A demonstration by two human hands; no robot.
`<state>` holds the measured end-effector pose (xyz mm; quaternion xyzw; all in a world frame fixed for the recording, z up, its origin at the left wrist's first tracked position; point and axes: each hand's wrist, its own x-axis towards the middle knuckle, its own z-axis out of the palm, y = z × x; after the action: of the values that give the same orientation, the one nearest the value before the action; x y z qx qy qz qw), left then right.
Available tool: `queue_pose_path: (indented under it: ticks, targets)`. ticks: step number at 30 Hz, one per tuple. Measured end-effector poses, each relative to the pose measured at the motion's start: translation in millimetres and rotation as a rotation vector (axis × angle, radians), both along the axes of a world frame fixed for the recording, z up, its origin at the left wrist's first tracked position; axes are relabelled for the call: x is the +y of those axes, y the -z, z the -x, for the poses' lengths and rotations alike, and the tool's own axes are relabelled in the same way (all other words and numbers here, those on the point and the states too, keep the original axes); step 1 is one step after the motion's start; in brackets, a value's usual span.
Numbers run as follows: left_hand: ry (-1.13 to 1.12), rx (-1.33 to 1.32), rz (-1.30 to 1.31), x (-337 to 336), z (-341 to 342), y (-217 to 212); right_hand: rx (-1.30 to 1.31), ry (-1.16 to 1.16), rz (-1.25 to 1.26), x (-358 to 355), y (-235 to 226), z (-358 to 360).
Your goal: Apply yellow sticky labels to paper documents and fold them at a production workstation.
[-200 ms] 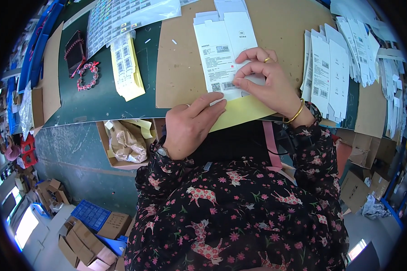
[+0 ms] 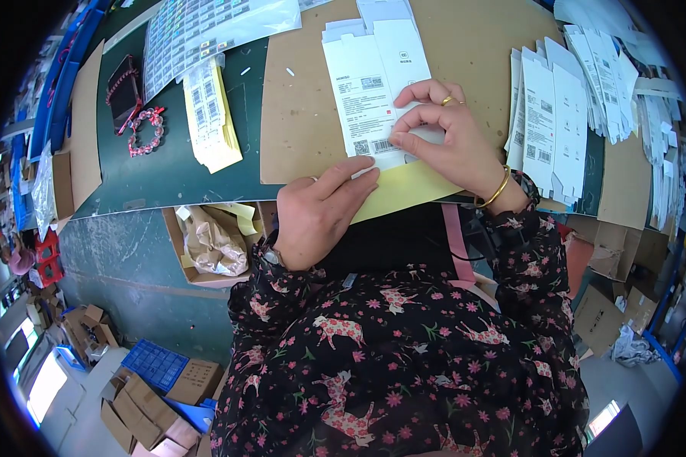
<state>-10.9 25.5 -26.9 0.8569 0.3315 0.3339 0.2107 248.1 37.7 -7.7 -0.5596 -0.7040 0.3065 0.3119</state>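
A flat white carton blank [image 2: 370, 84] with printed text and barcodes lies on a brown cardboard sheet [image 2: 305, 114]. My right hand [image 2: 442, 141] pinches a small white label against the lower part of the blank. Under it lies a yellow backing strip [image 2: 411, 190]; my left hand [image 2: 320, 213] presses flat on the strip's left end, fingertips touching the blank's bottom edge. Both wrists carry floral sleeves; the right one wears a gold bangle.
A fanned stack of white carton blanks [image 2: 556, 114] lies at the right. Label sheets [image 2: 206, 114] with yellow backing and a large sheet of labels [image 2: 206, 30] sit left on the green mat [image 2: 168, 167]. A red bead bracelet [image 2: 146, 131] is further left. A box of scrap paper [image 2: 209, 244] stands below the table edge.
My right hand's fingers have drawn together over the label on the blank. My left hand stays pressed on the yellow strip.
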Motion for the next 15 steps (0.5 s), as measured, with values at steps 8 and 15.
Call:
queue_pose_path:
  ticks: [8,15]
  targets:
    - [0.003,0.033,0.012,-0.2,0.1,-3.9,0.008,0.016,-0.007,-1.1,2.4,0.4]
    - [0.004,0.044,-0.001,-0.2,0.5,-4.3,-0.004,0.023,-0.023,-1.2,3.0,1.0]
